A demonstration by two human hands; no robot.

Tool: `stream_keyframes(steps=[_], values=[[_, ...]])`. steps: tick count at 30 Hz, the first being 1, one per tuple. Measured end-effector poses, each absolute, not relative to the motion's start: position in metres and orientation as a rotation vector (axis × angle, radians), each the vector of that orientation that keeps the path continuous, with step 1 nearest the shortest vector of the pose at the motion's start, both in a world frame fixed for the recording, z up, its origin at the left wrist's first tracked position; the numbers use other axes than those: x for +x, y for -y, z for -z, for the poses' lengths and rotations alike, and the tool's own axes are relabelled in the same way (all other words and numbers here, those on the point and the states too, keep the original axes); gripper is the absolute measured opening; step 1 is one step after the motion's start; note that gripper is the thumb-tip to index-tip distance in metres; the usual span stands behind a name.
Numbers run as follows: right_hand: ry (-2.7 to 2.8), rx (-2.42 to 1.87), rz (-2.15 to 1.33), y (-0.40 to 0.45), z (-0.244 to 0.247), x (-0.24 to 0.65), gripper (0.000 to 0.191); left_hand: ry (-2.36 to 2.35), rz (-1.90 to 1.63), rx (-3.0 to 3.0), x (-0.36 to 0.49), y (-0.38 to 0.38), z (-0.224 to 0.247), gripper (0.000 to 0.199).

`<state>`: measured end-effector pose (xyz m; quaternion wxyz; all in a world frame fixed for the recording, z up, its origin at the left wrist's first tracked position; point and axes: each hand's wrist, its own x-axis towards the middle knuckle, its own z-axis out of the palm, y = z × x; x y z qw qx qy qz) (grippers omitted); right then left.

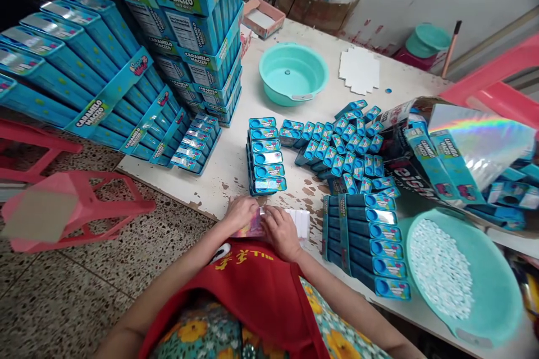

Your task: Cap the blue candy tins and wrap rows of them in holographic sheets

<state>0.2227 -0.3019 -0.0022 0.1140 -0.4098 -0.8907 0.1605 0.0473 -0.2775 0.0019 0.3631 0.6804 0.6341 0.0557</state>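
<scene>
Iridescent sheet (251,229): state its position and axis.

Position: at the near edge of the table (236,151), directly before the red apron (256,286). The visible long axis appears to run left to right, across the person's front.

Which hand is nearer?

Neither; both touch it. The left hand (241,215) covers its left part and the right hand (282,230) its right, fingertips close together. A white strip (300,222) projects beyond the right hand. Blue containers (268,170) stand just past the fingers.

State the grip.

Left: fingers curled, grasping the sheet. Right: fingers bent over it; whether they pinch or merely press cannot be told.

What is obscured?

Fingers hide the sheet's middle. Whether sheet and white strip form one piece cannot be determined.
</scene>
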Motion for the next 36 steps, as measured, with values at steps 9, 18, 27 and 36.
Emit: stream_keyframes(steps=[9, 18, 27, 36], values=[[2.068, -1.191, -1.005, 0.267, -0.12, 0.224, 0.013, -1.532, -0.787, 1.47, 0.03, 0.294, -0.069, 0.036], [1.727, -1.341, -1.156, 0.223, -0.113, 0.197, 0.017, -1.378, -0.742, 1.257, 0.029, 0.253, -0.11, 0.025], [1.733, -1.557, -0.691, 0.189, -0.07, 0.177, 0.01, -1.456, -0.758, 1.365, 0.015, 0.209, -0.076, 0.016], [1.355, -1.545, -0.928, 0.2, -0.054, 0.185, 0.023, -1.905, -0.527, 1.452, 0.03, 0.238, -0.016, 0.026]])
